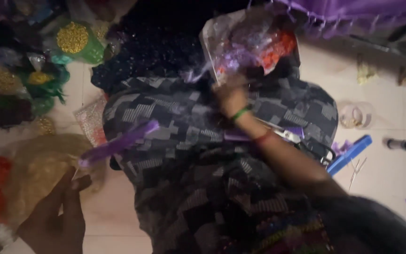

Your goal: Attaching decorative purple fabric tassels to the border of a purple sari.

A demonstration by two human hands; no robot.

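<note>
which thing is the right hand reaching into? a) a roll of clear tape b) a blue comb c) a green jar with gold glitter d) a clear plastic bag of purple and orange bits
d, the right hand is at the mouth of the clear plastic bag of purple and orange pieces, while the left hand holds a purple strip.

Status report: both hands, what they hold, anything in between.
Left hand pinches purple ribbon strip. Right hand grips clear plastic bag. Patterned grey lap cloth between.

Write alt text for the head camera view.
Seen from above, the right hand reaches into a clear plastic bag of purple and orange pieces, while the left hand pinches a thin needle carrying a purple strip. A patterned grey cloth covers the lap; blue comb beside it.
</note>
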